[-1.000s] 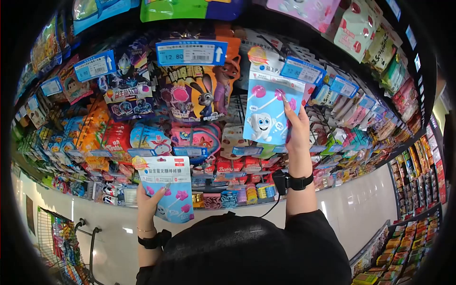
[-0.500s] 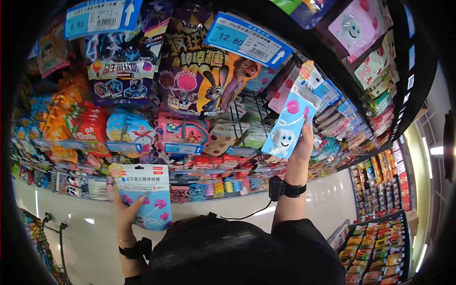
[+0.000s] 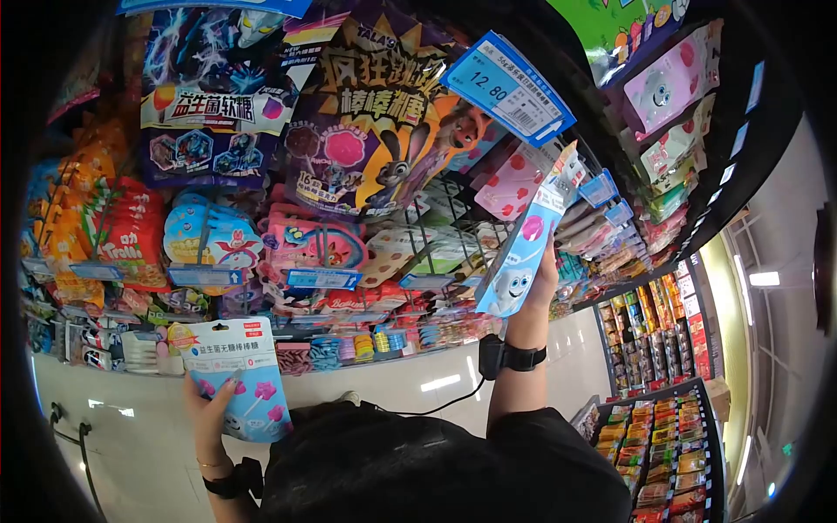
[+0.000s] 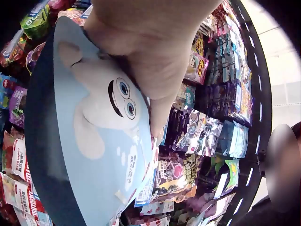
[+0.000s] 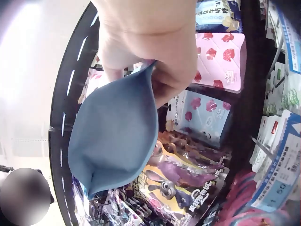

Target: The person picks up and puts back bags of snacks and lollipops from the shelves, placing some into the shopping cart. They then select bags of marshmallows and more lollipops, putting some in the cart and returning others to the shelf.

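Observation:
In the head view my left hand (image 3: 207, 415) grips a light-blue lollipop pouch (image 3: 248, 388) by its left side, low in front of the shelves. A similar blue pouch (image 3: 514, 270), turned nearly edge-on, is pinched in my right hand (image 3: 542, 277) beside the hanging bags. The left wrist view shows the first pouch (image 4: 103, 113) with its smiling tooth character, the left hand (image 4: 146, 52) at its edge. In the right wrist view the pouch's plain blue bottom (image 5: 117, 132) hangs below the right hand (image 5: 150, 52); the fingertips are hidden.
Hooks hold a purple rabbit-and-fox bag (image 3: 375, 122), a dark candy bag (image 3: 214, 131) and a pink pouch (image 3: 514, 185). A blue price tag (image 3: 510, 87) juts out above. Another rack (image 3: 663, 436) stands at the lower right, and black cart bars (image 3: 85, 458) show lower left.
The view has turned and come closer to the shelves. The right pouch has tilted from face-on to nearly edge-on. The left pouch is still held, now lower and further left in view.

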`<state>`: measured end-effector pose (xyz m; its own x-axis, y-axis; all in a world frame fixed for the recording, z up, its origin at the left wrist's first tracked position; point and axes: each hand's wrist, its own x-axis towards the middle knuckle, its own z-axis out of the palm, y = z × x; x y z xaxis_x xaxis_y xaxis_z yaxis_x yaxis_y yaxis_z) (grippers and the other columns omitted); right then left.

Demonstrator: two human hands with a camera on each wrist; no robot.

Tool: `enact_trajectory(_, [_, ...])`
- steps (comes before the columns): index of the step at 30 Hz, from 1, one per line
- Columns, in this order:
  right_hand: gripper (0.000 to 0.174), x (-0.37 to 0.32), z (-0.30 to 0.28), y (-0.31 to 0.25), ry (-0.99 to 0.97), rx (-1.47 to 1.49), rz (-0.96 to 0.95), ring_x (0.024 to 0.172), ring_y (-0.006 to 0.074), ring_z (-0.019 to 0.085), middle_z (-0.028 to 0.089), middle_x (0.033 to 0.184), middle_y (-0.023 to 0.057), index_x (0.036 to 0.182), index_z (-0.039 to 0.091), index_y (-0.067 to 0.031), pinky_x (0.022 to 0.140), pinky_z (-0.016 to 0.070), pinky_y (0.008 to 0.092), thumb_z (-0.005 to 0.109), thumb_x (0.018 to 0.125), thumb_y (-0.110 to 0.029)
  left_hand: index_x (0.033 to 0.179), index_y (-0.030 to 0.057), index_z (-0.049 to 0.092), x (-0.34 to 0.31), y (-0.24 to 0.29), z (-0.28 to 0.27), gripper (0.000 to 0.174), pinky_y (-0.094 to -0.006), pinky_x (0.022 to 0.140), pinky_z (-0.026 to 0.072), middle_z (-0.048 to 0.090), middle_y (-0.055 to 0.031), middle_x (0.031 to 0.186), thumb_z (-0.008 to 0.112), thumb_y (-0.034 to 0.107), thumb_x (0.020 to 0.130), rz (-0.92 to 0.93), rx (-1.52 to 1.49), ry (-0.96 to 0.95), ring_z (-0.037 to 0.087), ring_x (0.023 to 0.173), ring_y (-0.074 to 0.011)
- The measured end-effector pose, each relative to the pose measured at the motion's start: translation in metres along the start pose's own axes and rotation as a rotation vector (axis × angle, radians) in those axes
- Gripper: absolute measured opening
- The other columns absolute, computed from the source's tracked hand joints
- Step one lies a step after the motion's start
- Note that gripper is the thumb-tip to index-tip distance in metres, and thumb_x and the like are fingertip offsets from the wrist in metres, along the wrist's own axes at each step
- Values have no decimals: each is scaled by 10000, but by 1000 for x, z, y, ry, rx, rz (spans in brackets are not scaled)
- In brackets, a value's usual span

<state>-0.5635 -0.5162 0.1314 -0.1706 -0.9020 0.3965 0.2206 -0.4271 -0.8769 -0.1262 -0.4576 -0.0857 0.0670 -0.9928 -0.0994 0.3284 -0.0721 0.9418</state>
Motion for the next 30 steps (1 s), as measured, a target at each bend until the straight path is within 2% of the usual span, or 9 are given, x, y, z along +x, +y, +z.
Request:
enact_trajectory(5, [530,5,3,-7,-149,31,-87,939,236,594,532,1133,139,1292,319,-14,767,514,359,537,872,-252,1139,-20,465,-2,4,-4,465,-291,803,474,593,-107,1030,681,45,733,-15,-19,-21,588,896,-159])
enact_trajectory(8, [585,11,-4,-3,65,64,-61,919,238,600,527,1164,117,1367,266,-45,759,512,380,516,883,-257,1138,-18,468,-5,10,-1,460,-288,800,476,594,-106,1032,680,43,734,-4,-23,4,590,893,-157])
enact_trajectory(14, [523,20,-1,-3,-116,204,18,1002,237,573,525,1198,105,1358,309,-47,833,483,355,486,899,-226,1139,-19,476,-11,9,-4,463,-298,822,461,594,-107,1033,684,56,732,36,28,11,582,914,-166])
enact_trajectory(17, [422,32,21,-7,61,58,11,1045,216,557,554,1153,94,1280,413,-12,912,437,361,499,897,-168,1150,-25,474,-16,15,-4,484,-306,842,449,592,-112,1040,690,68,727,48,29,37,572,937,-175])
enact_trajectory(20, [312,60,-6,5,158,-58,-69,951,159,560,566,1099,64,1166,506,-2,838,438,295,540,872,-100,1171,-32,463,-20,3,-14,513,-306,852,444,590,-116,1045,689,66,721,36,80,51,566,951,-180])
enact_trajectory(22, [250,73,7,3,266,-244,-131,822,123,554,604,947,32,1061,571,-8,760,431,261,603,833,-105,1180,-36,460,-24,4,-12,520,-307,856,442,587,-118,1048,682,57,719,130,106,108,566,953,-182])
enact_trajectory(24, [249,91,2,8,285,-497,-154,775,96,540,609,886,21,1046,579,-9,692,423,241,623,825,-117,1195,-39,452,-28,5,-11,532,-307,858,442,581,-121,1055,676,43,719,181,141,125,564,953,-181])
enact_trajectory(26, [253,114,-2,23,342,-549,-91,753,84,516,603,863,8,1029,589,-15,674,409,235,643,817,-142,1196,-39,453,-34,12,-10,535,-309,857,441,576,-122,1063,677,37,717,93,107,96,561,956,-182])
enact_trajectory(30, [347,140,-3,52,268,-521,-268,767,150,540,613,911,65,1036,560,20,731,433,272,671,799,-209,1184,-39,457,-49,31,6,514,-307,846,444,579,-116,1069,671,20,721,200,270,147,565,945,-178])
